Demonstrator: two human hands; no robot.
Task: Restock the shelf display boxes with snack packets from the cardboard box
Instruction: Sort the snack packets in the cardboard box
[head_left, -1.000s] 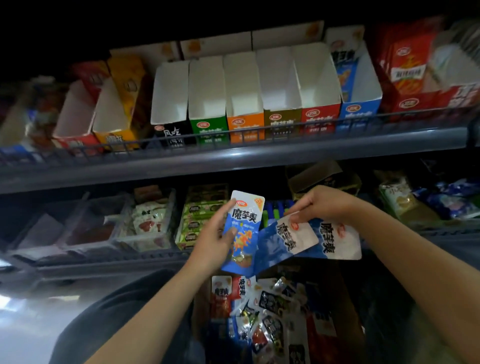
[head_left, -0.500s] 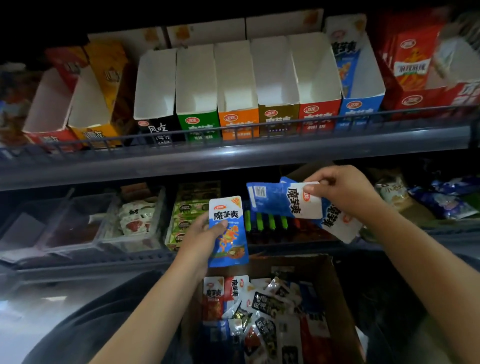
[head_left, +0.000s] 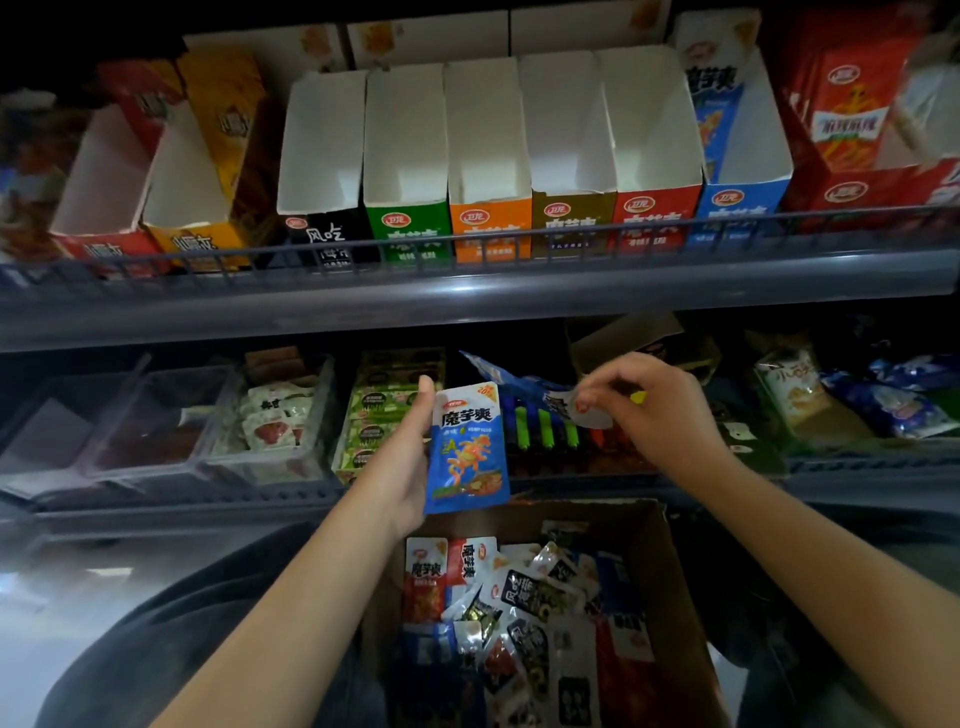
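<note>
Two hands busy | left hand (head_left: 410, 467) grips upright blue packet (head_left: 467, 447), label readable for sorting | right hand (head_left: 644, 410) pinches more blue packets (head_left: 519, 382) | blue display box (head_left: 737, 156) likely target

Dim aisle; grey shelf rail (head_left: 467, 306), pale floor (head_left: 62, 613).

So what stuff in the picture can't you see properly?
- Head view: the packets in the right hand are blurred and half hidden by its fingers, so no count.
- The cardboard box is cut off by the bottom edge.
- The far left of the top shelf is too dark and smeared to read.
- The blue packet in the left hand has small print too tiny to read.
</note>
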